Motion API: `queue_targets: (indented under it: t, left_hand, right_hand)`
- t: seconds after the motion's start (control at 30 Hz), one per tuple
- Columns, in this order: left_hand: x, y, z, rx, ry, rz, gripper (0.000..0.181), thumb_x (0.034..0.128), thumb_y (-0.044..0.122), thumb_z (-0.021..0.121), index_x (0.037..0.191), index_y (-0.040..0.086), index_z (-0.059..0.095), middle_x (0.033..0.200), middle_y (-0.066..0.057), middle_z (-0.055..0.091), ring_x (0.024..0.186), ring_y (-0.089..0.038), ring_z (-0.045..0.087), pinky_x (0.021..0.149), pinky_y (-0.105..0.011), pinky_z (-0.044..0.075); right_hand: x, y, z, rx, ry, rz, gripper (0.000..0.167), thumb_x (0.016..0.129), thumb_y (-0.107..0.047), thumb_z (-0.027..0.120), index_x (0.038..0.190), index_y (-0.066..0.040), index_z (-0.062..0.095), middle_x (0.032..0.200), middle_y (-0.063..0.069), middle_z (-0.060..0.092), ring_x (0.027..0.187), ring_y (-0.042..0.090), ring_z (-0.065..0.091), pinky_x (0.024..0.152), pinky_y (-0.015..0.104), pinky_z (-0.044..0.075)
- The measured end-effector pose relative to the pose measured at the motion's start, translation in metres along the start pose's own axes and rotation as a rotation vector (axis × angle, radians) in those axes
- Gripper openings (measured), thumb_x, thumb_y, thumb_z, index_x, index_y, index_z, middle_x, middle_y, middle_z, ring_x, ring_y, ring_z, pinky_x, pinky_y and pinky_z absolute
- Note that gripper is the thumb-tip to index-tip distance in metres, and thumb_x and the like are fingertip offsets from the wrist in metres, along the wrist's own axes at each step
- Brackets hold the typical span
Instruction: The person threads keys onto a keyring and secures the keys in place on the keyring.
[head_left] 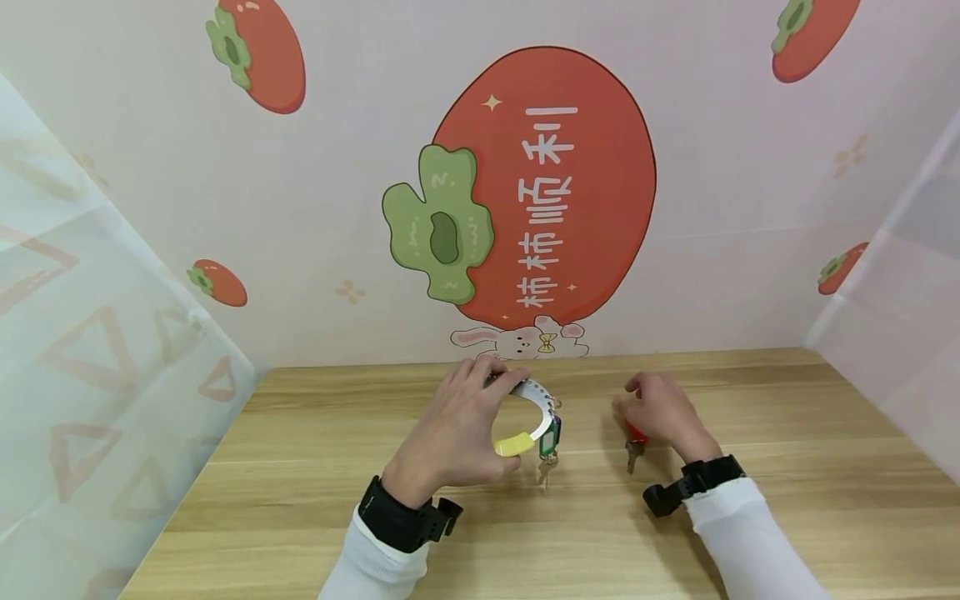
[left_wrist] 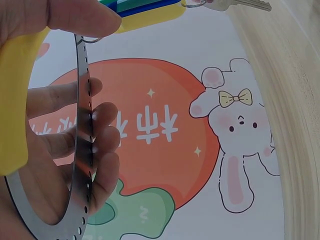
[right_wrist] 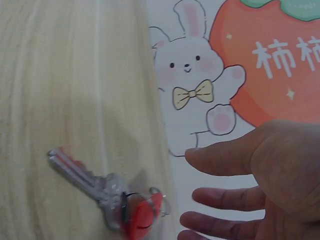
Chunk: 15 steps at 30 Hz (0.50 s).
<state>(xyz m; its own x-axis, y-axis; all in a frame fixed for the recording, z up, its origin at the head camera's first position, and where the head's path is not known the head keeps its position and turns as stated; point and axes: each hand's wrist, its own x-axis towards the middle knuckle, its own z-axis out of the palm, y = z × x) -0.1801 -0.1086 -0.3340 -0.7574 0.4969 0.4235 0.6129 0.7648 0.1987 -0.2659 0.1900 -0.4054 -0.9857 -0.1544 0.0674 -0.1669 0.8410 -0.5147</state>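
Note:
My left hand (head_left: 459,429) holds a round metal key ring (head_left: 542,404), flat and pierced with small holes, with a yellow grip (head_left: 513,444). In the left wrist view the thumb lies by the yellow grip (left_wrist: 17,95), and the other fingers show beyond the metal band (left_wrist: 83,145). Green, blue and yellow key tags (left_wrist: 145,12) hang from the ring, with a key (head_left: 547,471) below them. My right hand (head_left: 662,410) is over a red key tag (head_left: 636,433). The right wrist view shows its fingers apart, beside the tag (right_wrist: 142,217) and its silver key (right_wrist: 82,176).
Both hands are above a wooden table (head_left: 330,467). Behind it stands a white backdrop (head_left: 337,200) with printed persimmons and a rabbit. A pale patterned sheet (head_left: 112,375) closes off the left side.

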Motion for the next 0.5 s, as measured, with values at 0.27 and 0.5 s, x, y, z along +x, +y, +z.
queue_targets:
  t: [0.27, 0.5]
  left_hand:
    - [0.000, 0.000, 0.001, 0.007, 0.006, 0.008, 0.082, 0.0601, 0.030, 0.087, 0.137, 0.013, 0.061, 0.124, -0.006, 0.053, 0.113, -0.024, 0.048, 0.097, -0.043, 0.044]
    - [0.000, 0.000, 0.000, 0.001, 0.006, 0.012, 0.085, 0.0588, 0.030, 0.087, 0.138, 0.012, 0.060, 0.125, -0.008, 0.054, 0.115, -0.027, 0.050, 0.102, -0.046, 0.042]
  right_hand:
    - [-0.001, 0.002, 0.010, -0.041, -0.028, 0.036, 0.054, 0.092, -0.024, 0.070, 0.123, 0.018, 0.058, 0.117, 0.035, 0.056, 0.096, 0.043, 0.056, 0.078, 0.051, 0.049]
    - [-0.003, 0.001, 0.017, -0.126, 0.007, 0.047, 0.045, 0.090, -0.028, 0.073, 0.107, 0.013, 0.066, 0.108, 0.033, 0.053, 0.103, 0.053, 0.051, 0.073, 0.056, 0.049]
